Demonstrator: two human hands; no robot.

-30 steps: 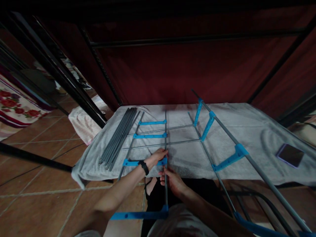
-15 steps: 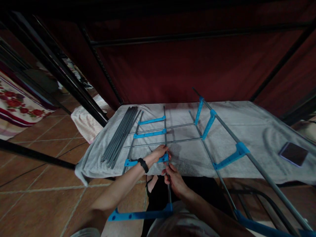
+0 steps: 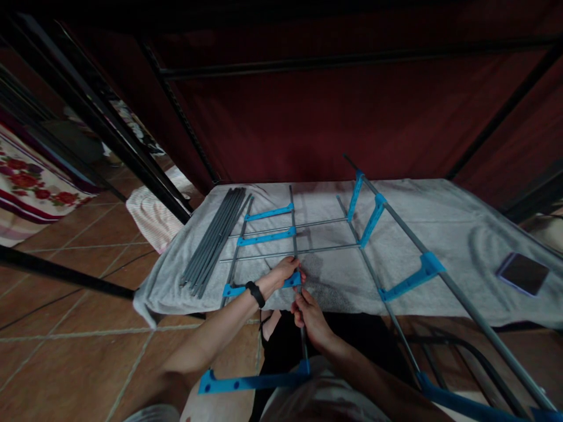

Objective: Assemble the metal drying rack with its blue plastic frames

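A ladder-like section of grey tubes and blue plastic brackets lies in front of me. My left hand [image 3: 288, 269], with a black band on its wrist, is closed around the section's right-hand tube [image 3: 292, 218], close beside a blue bracket [image 3: 292, 281]. Just nearer to me, my right hand [image 3: 309, 313] wraps its fingers round the same tube. Its near end runs into another blue bracket [image 3: 255, 383] by my lap. Two thin crossing tubes [image 3: 325, 251] reach from this section to a second tube-and-bracket side frame [image 3: 372, 269], tilted up on the right. My fingers partly hide the joint.
A bundle of loose grey tubes [image 3: 215, 243] lies on the left of the towel-covered surface [image 3: 413, 223]. A phone [image 3: 523, 274] rests at the right. Black metal posts [image 3: 109, 129] stand at the left, and dark red cloth [image 3: 334, 123] hangs behind.
The near bracket and the tube's near end have shifted slightly right, while the tube's far end has moved a little left. Both hands keep their hold at nearly the same place.
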